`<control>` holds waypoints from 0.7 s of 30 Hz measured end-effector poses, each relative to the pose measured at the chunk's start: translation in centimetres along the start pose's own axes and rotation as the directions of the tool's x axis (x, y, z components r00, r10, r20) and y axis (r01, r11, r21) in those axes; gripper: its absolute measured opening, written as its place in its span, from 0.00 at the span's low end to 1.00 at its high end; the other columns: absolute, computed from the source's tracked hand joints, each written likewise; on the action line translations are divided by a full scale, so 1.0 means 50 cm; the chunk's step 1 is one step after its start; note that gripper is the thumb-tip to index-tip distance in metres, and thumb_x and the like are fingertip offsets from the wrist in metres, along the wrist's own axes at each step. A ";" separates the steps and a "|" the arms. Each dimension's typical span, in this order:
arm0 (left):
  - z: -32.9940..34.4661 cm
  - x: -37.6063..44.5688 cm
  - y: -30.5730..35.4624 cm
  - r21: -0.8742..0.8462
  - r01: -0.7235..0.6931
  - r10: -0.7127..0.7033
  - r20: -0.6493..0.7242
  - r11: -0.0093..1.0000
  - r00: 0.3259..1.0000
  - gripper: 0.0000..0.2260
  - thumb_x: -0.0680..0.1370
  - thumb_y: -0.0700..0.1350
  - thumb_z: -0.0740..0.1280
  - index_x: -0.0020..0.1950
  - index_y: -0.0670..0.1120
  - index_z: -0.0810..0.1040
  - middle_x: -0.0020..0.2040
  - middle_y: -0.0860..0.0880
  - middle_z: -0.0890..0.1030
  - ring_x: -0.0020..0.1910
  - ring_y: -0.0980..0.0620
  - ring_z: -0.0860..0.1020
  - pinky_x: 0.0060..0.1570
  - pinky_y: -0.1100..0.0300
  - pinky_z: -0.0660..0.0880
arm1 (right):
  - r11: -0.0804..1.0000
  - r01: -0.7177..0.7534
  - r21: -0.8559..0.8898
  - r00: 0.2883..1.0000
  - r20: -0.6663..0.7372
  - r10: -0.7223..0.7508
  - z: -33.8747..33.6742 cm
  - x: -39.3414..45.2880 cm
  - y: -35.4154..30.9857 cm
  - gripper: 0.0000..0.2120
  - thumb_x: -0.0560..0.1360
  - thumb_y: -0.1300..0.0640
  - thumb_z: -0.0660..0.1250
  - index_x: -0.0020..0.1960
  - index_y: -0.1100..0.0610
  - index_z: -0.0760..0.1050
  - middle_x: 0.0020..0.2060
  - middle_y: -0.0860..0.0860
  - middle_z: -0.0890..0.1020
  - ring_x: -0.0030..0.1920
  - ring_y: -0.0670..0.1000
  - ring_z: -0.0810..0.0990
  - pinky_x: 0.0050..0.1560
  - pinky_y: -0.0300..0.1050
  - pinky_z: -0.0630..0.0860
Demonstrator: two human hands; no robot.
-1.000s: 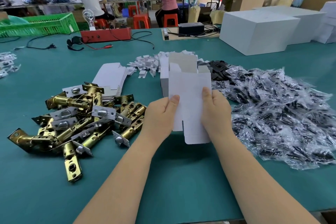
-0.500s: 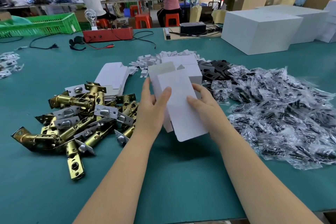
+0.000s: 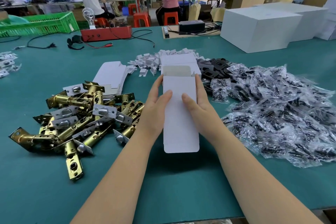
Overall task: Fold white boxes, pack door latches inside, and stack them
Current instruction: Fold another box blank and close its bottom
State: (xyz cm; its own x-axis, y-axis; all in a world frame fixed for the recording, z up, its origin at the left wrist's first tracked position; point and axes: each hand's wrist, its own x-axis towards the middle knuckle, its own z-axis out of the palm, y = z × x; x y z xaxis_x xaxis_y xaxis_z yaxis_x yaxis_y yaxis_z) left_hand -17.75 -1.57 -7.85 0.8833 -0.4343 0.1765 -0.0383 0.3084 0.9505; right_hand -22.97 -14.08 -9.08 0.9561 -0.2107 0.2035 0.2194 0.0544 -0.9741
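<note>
We hold a white box (image 3: 179, 114) between both hands above the green tabletop (image 3: 181, 187).

Our left hand (image 3: 156, 107) grips its left edge and our right hand (image 3: 200, 105) its right edge, thumbs pressed on the front panel, top flap open at 12 o'clock. Brass door latches (image 3: 81, 114) lie piled at 9 o'clock, bagged parts (image 3: 281, 114) at 3 o'clock, flat box blanks (image 3: 111, 76) at 11 o'clock.

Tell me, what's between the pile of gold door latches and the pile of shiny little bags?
In the head view, both hands, left hand and right hand, holding a white box over green table.
</note>
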 end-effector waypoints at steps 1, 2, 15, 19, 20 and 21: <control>0.000 0.000 -0.001 -0.005 -0.002 0.002 0.004 1.000 1.000 0.19 0.82 0.39 0.58 0.73 0.52 0.66 0.56 0.54 0.83 0.52 0.53 0.82 0.43 0.62 0.78 | 0.999 0.010 0.041 1.000 -0.020 -0.009 0.001 0.001 -0.001 0.33 0.80 0.53 0.60 0.78 0.43 0.45 0.72 0.37 0.61 0.69 0.41 0.69 0.66 0.50 0.72; 0.001 0.000 -0.001 0.004 -0.010 0.010 0.006 1.000 1.000 0.19 0.82 0.38 0.57 0.72 0.51 0.66 0.56 0.53 0.83 0.52 0.52 0.82 0.43 0.62 0.78 | 0.997 0.012 0.083 0.999 -0.031 -0.009 0.001 0.003 -0.002 0.31 0.81 0.54 0.58 0.78 0.44 0.45 0.73 0.37 0.59 0.70 0.42 0.67 0.67 0.50 0.71; -0.008 0.000 -0.007 0.130 -0.113 0.129 -0.123 0.985 0.984 0.04 0.81 0.45 0.62 0.48 0.52 0.75 0.38 0.57 0.82 0.36 0.60 0.80 0.33 0.66 0.75 | 0.998 -0.041 0.039 0.999 0.015 0.041 -0.005 -0.001 -0.005 0.27 0.71 0.53 0.69 0.67 0.40 0.66 0.52 0.54 0.83 0.49 0.56 0.83 0.51 0.58 0.81; 0.000 -0.002 -0.008 0.201 -0.122 0.159 -0.179 0.972 0.971 0.11 0.83 0.44 0.57 0.44 0.48 0.75 0.33 0.59 0.79 0.32 0.63 0.76 0.31 0.70 0.72 | 0.999 -0.049 0.015 0.999 0.007 0.048 -0.004 -0.001 -0.005 0.20 0.71 0.52 0.70 0.61 0.45 0.69 0.50 0.58 0.83 0.49 0.60 0.83 0.51 0.62 0.79; 0.001 -0.002 -0.008 0.211 -0.122 0.164 -0.196 0.970 0.967 0.12 0.84 0.45 0.57 0.42 0.46 0.74 0.31 0.59 0.78 0.30 0.63 0.74 0.30 0.71 0.71 | 0.998 -0.056 -0.013 0.998 0.008 0.057 -0.004 -0.001 -0.005 0.19 0.72 0.52 0.70 0.60 0.45 0.69 0.50 0.58 0.83 0.49 0.59 0.83 0.51 0.62 0.80; -0.001 -0.001 -0.007 0.212 -0.111 0.159 -0.227 0.971 0.961 0.14 0.83 0.47 0.57 0.40 0.45 0.74 0.29 0.58 0.76 0.29 0.63 0.73 0.29 0.71 0.69 | 0.997 -0.069 -0.034 0.997 0.016 0.070 -0.004 0.000 -0.004 0.16 0.74 0.52 0.70 0.59 0.46 0.69 0.49 0.57 0.83 0.48 0.58 0.84 0.50 0.61 0.80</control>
State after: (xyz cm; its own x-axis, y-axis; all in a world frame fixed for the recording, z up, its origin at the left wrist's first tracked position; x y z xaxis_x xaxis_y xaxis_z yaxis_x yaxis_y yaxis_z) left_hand -17.77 -1.61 -8.22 0.9487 -0.1760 0.2628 -0.2341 0.1680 0.9576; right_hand -23.07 -14.30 -8.91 0.9721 -0.1907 0.1367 0.1460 0.0355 -0.9886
